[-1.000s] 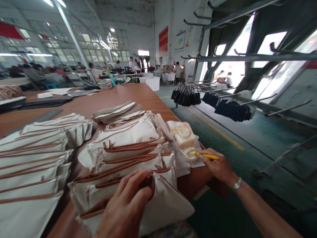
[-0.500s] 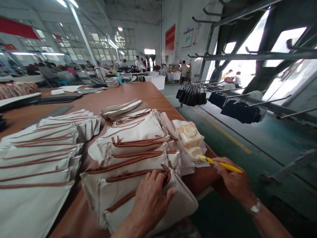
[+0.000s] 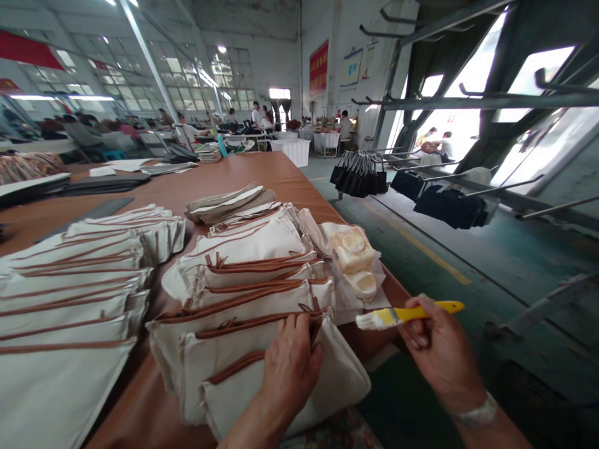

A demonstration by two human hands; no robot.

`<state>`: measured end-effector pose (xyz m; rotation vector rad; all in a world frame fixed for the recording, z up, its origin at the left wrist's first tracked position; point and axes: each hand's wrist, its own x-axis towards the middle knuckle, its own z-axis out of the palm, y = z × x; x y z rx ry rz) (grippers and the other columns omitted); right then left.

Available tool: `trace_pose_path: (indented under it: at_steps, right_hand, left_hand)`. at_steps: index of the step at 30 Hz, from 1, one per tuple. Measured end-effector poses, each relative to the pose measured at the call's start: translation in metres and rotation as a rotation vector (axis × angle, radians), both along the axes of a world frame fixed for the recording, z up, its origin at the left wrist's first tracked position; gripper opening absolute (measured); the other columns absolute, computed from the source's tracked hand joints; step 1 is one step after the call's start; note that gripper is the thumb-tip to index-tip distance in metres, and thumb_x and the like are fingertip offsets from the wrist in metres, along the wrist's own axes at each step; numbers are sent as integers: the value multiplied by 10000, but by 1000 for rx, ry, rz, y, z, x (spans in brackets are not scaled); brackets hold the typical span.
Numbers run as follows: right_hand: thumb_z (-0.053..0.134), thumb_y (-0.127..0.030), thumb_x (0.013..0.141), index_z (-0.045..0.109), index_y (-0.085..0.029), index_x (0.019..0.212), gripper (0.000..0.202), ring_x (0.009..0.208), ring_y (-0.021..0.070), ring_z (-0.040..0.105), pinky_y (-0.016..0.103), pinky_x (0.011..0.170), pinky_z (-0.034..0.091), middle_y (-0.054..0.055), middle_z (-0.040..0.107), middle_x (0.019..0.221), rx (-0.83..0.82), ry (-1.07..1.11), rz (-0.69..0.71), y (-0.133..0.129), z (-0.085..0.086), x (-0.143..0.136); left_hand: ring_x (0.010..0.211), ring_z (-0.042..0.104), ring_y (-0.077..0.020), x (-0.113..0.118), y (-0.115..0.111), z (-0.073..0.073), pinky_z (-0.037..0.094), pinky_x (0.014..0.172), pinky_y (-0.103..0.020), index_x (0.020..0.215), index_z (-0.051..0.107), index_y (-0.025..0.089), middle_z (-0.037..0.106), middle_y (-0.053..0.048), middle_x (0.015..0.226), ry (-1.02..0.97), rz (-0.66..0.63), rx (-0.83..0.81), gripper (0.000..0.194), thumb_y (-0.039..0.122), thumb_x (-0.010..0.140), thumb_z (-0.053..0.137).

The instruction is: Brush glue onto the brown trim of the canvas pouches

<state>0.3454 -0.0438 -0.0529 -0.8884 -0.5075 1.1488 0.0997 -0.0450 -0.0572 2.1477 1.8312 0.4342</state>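
My right hand (image 3: 437, 343) grips a yellow-handled brush (image 3: 397, 315), its whitish bristles pointing left, just off the table's right edge. My left hand (image 3: 292, 358) bends its fingers over the brown-trimmed top edge of a cream fabric pouch (image 3: 234, 386) at the front of a row; its fingertips are hidden in the fold. Beyond the brush, a pale glue-coated container (image 3: 353, 246) with an open lower cup (image 3: 364, 284) rests on white sheets. More cream pouches (image 3: 255, 240) lie overlapped behind the front one.
A second row of cream pouches (image 3: 70, 312) covers the left of the brown table (image 3: 253, 168). Grey-brown pieces (image 3: 229, 202) are stacked at the row's far end. Right of the table stands a metal rack with hanging dark bags (image 3: 447, 206). People sit at work in the background.
The brush has come away from the cup, moving down and slightly left, and now lies nearly level. My left hand's thumb has drawn in toward its fingers at the pouch edge.
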Motion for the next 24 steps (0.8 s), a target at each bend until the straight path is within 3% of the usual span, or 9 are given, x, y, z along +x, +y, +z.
trace_pose_path:
  at_steps: [4, 10, 15, 18, 21, 24]
  right_hand:
    - [725, -394, 908, 663, -167, 818, 252, 425, 78, 328, 186, 408, 294, -51, 419, 530, 39, -87, 27, 3, -10, -9]
    - [693, -439, 952, 634, -178, 836, 291, 470, 102, 364, 208, 423, 284, -42, 440, 569, 84, -362, 31, 2, -16, -11]
    - [620, -476, 1004, 649, -182, 869, 324, 519, 131, 449, 233, 462, 349, -15, 492, 621, 157, -682, 66, 1, -10, -16]
    - [579, -485, 1019, 641, -190, 843, 349, 517, 142, 476, 247, 471, 371, 6, 541, 639, 234, -884, -19, 1, -3, -15]
    - [561, -470, 1034, 651, -200, 890, 320, 500, 147, 472, 247, 452, 360, -16, 492, 597, 197, -897, -107, -2, 1, -11]
    - [555, -460, 1039, 656, -197, 917, 306, 507, 150, 483, 255, 463, 380, -5, 524, 635, 208, -890, -28, -8, 2, -10]
  left_hand:
    - [991, 606, -241, 3, 5, 0, 417, 758, -299, 976, 639, 217, 644, -57, 1063, -46, 12, -77, 138, 335, 909, 611]
    - [908, 628, -183, 0, 6, -2, 401, 731, -253, 879, 720, 244, 656, -14, 963, -227, -19, -111, 103, 229, 894, 619]
    - [830, 622, -176, 0, 2, -1, 401, 691, -242, 837, 748, 249, 666, -4, 845, -312, -108, -150, 168, 273, 904, 596]
    - [813, 613, -168, 1, 1, 1, 407, 683, -234, 813, 746, 240, 649, -4, 825, -349, -145, -165, 202, 288, 911, 576]
    - [781, 601, -158, 1, 1, 3, 408, 669, -229, 759, 727, 220, 630, -2, 799, -356, -152, -174, 234, 296, 912, 567]
    - [769, 602, -151, 0, 1, 5, 411, 664, -225, 776, 729, 222, 628, 2, 791, -362, -172, -168, 234, 289, 925, 562]
